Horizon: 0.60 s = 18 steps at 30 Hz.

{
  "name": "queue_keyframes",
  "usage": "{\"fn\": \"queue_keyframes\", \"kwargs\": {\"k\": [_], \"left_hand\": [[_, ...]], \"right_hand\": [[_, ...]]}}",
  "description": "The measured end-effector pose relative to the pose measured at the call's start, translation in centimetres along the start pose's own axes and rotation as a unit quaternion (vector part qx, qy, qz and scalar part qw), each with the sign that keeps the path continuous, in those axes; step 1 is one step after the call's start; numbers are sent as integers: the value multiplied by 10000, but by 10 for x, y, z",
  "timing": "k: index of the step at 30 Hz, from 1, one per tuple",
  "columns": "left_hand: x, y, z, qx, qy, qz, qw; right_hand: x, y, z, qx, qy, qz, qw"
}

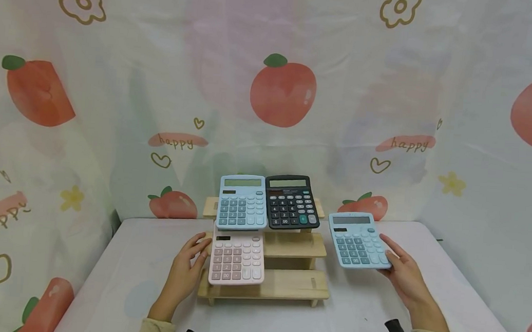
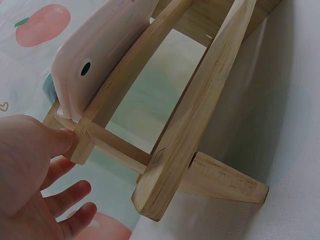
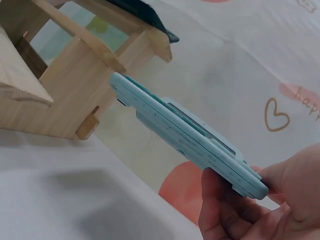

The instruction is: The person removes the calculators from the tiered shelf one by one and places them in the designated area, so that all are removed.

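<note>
Calculators: three sit on the wooden rack [image 1: 297, 245]. My right hand [image 1: 404, 273] grips the fourth, blue calculator [image 1: 357, 240], not yet racked; my left hand [image 1: 189, 263], fingers relaxed, touches the pink calculator [image 1: 236, 256].

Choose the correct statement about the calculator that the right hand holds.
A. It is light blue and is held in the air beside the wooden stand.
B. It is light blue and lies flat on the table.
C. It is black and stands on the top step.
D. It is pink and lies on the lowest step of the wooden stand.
A: the right hand grips the light blue calculator by its lower edge, clear of the wooden stand.
</note>
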State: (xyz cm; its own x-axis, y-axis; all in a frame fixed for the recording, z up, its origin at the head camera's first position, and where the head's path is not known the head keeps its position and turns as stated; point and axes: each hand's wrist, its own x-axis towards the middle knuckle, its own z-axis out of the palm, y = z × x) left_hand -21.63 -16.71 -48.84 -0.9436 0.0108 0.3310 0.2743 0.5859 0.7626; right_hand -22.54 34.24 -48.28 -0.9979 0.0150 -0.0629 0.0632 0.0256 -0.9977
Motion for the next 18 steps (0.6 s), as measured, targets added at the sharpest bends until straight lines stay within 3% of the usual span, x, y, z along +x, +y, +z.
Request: {"fn": "queue_keyframes", "kwargs": {"k": [9,18], "left_hand": [[0,-2,0,-58,31,66,10000],[-1,-1,1,-40,65,80,9999]], "right_hand": [[6,13,-1,-434,302,473,9975],[10,23,-2,-351,308,871,9951]]}}
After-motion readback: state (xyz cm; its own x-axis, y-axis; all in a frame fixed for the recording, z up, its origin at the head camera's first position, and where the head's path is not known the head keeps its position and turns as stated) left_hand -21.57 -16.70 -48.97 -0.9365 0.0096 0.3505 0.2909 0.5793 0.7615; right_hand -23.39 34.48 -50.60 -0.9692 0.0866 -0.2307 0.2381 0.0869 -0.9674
